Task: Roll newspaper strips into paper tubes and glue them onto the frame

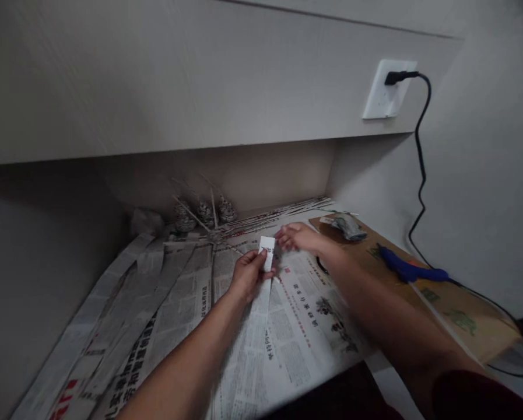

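Observation:
My left hand (249,273) is closed on a strip of newspaper (267,242), its thumb pressed on the printed face. The strip's top end sticks up past the fingers, and its long part runs down toward me. A thin pale stick (235,250) shows on the far side of this hand, with what looks like its tip on the other side; whether the hand grips it I cannot tell. Just right of the strip's top end, my right hand (302,238) is raised with fingers loosely stretched and apart, holding nothing visible.
Newspaper sheets (296,361) and cut strips (125,297) cover the surface. Behind are thin paper rolls (261,223) and several woven cones (204,213). At right, a blue glue gun (407,267) lies on cardboard (457,315), its cord leading toward the wall socket (381,96).

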Action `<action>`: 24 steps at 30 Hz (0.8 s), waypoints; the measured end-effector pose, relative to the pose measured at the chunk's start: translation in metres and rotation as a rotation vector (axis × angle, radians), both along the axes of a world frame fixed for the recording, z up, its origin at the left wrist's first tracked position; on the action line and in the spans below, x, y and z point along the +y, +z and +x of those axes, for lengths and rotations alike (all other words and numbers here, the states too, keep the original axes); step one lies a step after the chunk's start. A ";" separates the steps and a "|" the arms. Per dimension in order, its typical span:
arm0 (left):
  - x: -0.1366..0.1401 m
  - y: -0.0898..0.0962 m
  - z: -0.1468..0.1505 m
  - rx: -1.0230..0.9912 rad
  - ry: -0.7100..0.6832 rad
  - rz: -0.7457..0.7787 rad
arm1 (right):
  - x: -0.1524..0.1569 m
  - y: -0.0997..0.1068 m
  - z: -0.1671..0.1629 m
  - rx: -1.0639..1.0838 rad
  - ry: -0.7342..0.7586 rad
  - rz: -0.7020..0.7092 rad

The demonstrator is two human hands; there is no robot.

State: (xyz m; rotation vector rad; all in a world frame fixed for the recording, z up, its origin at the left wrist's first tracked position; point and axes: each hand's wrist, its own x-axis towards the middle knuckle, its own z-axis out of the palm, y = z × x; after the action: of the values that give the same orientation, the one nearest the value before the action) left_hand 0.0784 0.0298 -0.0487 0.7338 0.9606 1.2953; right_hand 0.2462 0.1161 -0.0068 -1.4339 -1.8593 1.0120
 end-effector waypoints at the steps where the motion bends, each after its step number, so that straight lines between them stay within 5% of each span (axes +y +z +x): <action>1: 0.000 0.000 -0.001 0.002 -0.003 0.007 | -0.008 -0.006 -0.010 0.071 0.090 -0.053; 4: 0.002 -0.002 -0.002 0.010 0.016 0.021 | -0.024 -0.023 -0.020 0.408 0.327 -0.226; 8: 0.004 -0.004 -0.002 0.040 0.043 0.031 | -0.023 -0.038 -0.012 0.559 0.354 -0.263; 24: 0.006 -0.004 -0.003 -0.025 0.079 0.000 | -0.025 -0.053 -0.023 0.444 0.203 -0.132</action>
State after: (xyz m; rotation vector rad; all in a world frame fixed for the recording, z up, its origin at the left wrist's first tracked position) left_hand 0.0753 0.0363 -0.0529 0.6837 0.9774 1.3708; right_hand 0.2231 0.0913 -0.0594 -0.9947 -1.6503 1.4428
